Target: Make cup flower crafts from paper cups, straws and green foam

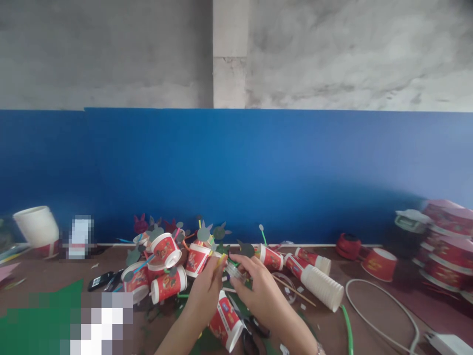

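Observation:
Both my hands meet low in the middle of the view, above a brown table (369,305). My left hand (205,295) is closed in a pinch on a thin yellow straw (220,261). My right hand (258,288) is closed on a small clear roll of tape (233,271), touching the left hand's fingertips. Just under my hands a red paper cup (225,320) lies on its side next to black scissors (253,335). Behind my hands sits a pile of red cups (166,251) fitted with straws and dark paper flowers (203,234).
A stack of white cups (322,287) lies on its side at the right. A white cable (384,315) loops near the right edge. Stacked red bowls (449,246) stand far right, a white tub (37,227) far left. Green paper (44,315) lies front left. A blue wall panel (258,167) backs the table.

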`<state>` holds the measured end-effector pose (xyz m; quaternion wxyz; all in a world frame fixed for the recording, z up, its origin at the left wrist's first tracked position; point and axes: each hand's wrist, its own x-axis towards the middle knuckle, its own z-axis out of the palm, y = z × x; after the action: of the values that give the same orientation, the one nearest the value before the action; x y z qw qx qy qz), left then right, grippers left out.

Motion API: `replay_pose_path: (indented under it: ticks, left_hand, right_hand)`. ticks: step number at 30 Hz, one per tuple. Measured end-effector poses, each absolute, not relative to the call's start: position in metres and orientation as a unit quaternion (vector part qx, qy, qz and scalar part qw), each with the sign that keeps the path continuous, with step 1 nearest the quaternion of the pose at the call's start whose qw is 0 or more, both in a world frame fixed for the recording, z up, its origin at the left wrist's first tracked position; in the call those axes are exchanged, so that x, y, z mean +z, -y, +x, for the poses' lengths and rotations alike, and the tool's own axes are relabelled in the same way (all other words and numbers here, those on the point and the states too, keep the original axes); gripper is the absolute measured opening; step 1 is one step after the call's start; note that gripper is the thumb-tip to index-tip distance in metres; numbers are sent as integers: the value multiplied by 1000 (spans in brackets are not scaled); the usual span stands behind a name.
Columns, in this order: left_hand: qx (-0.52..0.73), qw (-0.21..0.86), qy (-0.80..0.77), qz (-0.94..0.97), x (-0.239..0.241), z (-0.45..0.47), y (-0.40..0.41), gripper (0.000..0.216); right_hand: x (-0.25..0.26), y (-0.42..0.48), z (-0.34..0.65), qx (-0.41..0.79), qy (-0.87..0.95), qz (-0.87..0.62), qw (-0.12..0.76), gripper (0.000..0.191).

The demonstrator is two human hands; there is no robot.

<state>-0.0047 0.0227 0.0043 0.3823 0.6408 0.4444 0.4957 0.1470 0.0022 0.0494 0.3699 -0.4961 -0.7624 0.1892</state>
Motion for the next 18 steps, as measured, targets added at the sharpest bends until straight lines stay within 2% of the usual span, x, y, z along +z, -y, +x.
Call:
replay_pose_path:
  ticks: [5,10,18]
  left_hand:
    - [496,427,-451,607,2,-3,-25,44]
    - [500,396,-459,619,5,-4,-22,40]
    - [479,345,-474,653,0,-5,-23,37]
  right_hand:
    - [48,-2,147,177,761,-493,383,42]
    - [48,-1,145,152,760,-493,395,45]
    - [53,5,143,113,765,-518,365,42]
